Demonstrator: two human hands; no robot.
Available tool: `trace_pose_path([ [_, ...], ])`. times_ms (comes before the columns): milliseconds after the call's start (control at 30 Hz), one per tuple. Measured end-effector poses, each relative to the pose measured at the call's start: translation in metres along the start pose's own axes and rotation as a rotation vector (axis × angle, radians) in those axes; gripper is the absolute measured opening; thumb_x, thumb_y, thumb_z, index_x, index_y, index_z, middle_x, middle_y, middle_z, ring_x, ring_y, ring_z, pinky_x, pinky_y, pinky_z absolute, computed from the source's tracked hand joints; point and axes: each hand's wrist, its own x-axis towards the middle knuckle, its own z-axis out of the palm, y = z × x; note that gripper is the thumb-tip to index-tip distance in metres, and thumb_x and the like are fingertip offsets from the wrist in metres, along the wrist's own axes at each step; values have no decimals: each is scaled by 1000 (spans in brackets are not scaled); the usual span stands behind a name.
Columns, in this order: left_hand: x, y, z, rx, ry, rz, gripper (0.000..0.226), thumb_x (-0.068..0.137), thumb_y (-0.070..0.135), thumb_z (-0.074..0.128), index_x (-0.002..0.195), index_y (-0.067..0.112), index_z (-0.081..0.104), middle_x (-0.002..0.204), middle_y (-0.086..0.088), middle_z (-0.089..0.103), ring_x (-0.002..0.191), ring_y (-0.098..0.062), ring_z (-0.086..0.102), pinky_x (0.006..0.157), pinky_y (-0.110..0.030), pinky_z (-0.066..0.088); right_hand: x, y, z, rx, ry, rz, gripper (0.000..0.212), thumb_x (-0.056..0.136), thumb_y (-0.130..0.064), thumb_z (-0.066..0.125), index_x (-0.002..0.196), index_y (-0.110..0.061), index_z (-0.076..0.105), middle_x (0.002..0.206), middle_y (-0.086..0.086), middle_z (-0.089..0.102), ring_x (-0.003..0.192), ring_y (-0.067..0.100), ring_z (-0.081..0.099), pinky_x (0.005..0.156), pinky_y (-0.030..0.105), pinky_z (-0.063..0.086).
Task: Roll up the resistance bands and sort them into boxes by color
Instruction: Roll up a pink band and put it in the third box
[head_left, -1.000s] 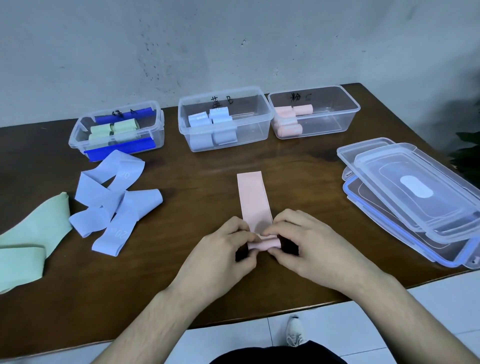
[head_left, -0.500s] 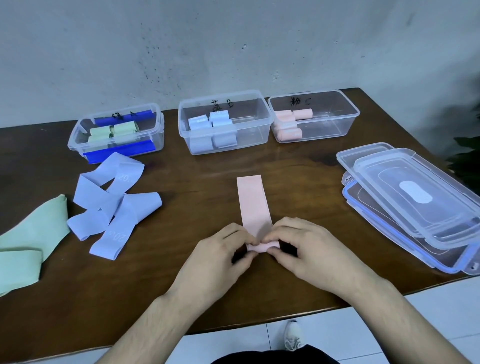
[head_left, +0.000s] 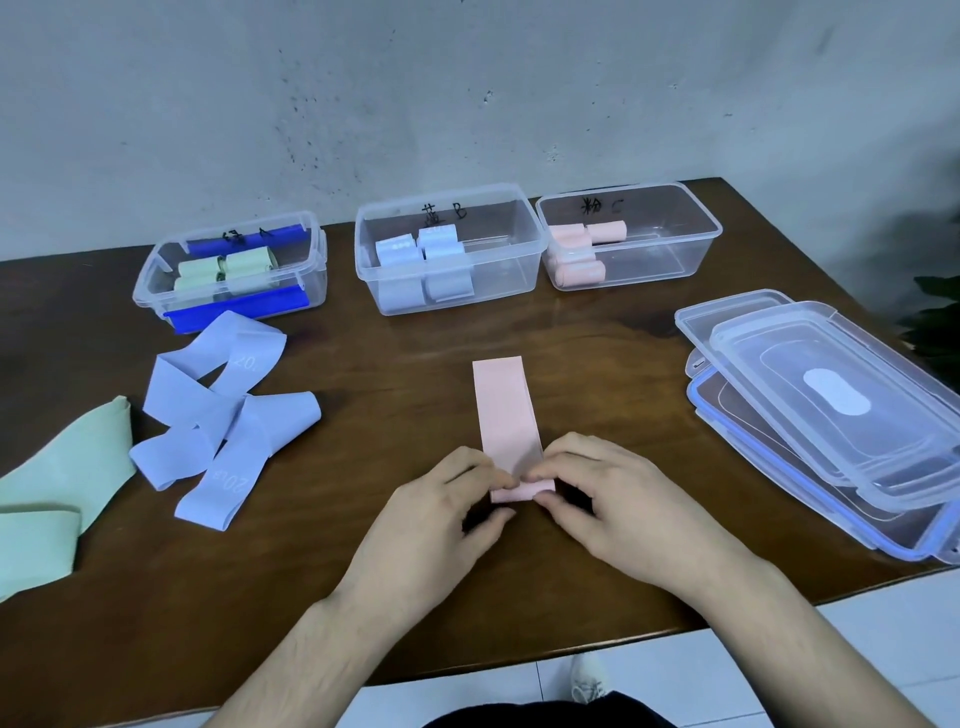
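Brown wooden table (head_left: 597, 364) is carrying everything. Clear lids (head_left: 831, 415) are stacking at right, the lowest blue-rimmed, their far corner running off frame. Three clear boxes are sitting along the back: left box (head_left: 156, 291) is holding green rolls and has blue clips, its marker label unreadable; middle box (head_left: 519, 270) is showing a character plus "B" and holding pale blue rolls; right box (head_left: 696, 249) is showing a character plus "C" and holding pink rolls. Green band (head_left: 62, 488) is lying cut off at left. Loose blue bands (head_left: 218, 415) are showing "20 LB" print. Pink band (head_left: 506, 410) is lying flat at centre — near end rolled. Left hand (head_left: 441, 525) and right hand (head_left: 613, 504) are both pinching that roll, hiding its ends.
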Motion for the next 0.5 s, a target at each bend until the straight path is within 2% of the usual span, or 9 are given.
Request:
trace_pose_path([
  [167,6,-3,-1,25,7,-11,20,92,25,69,111,27,73,110,17,63,78,13,51,72,1,37,2,2,1,-14,10,-15,31,99,-37,56,130,-39,60,120,-29,48,111,-3,47,94,17,45],
  [367,13,-6,-3,58,-24,-46,24,97,32,59,119,32,70,117,23,59,92,2,58,79,-6,46,4,4,1,-12,46,-11,25,94,-32,64,118,-38,64,108,-34,40,97,-7,47,78,6,37],
  [500,12,-5,-2,48,2,-40,24,96,31,61,118,32,69,118,21,56,82,6,54,72,-2,42,10,7,1,5,42,-14,25,97,-37,57,120,-38,64,110,-32,46,101,-6,48,83,7,39],
])
